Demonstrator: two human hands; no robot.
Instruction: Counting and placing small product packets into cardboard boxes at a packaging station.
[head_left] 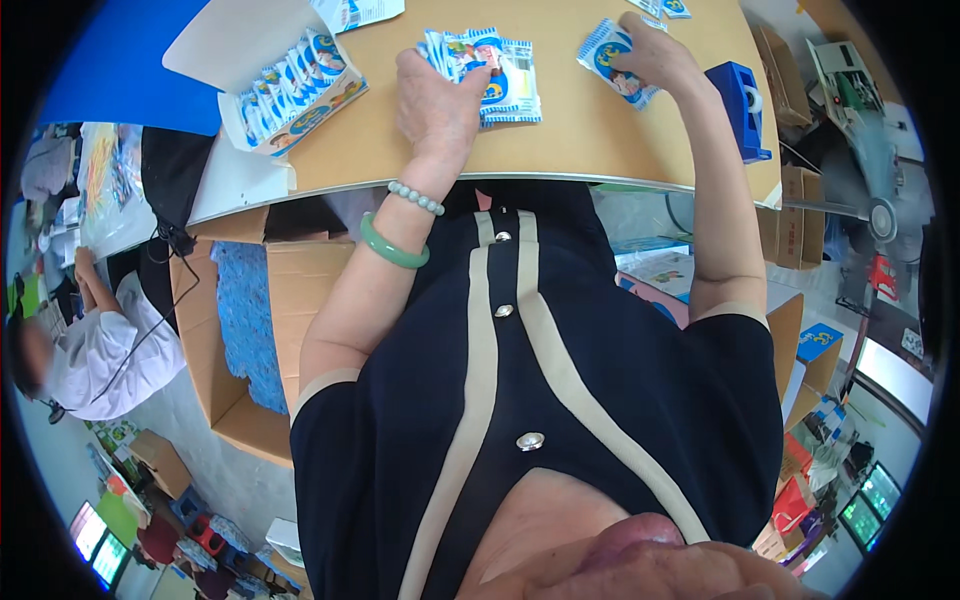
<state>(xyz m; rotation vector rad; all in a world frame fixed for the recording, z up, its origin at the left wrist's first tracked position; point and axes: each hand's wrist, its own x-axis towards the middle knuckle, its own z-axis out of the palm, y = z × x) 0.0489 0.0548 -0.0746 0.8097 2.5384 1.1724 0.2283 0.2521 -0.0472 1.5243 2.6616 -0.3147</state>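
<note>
The wooden table (560, 140) carries everything here. At its left end stands an open white carton (270, 70) with blue-and-white sachets filed upright inside. Off the table's left edge, lower down, sits a cardboard box (290, 290). At the table's right edge is a blue tape dispenser (742, 105). Near the middle, the left hand (437, 105) presses flat, fingers curled over a stack of sachets (500, 75). Just right of it, the right hand (655, 55) pinches a single sachet (612, 62).

One open box (262, 60), one blue tape dispenser (741, 105), two bracelets (393, 247).
</note>
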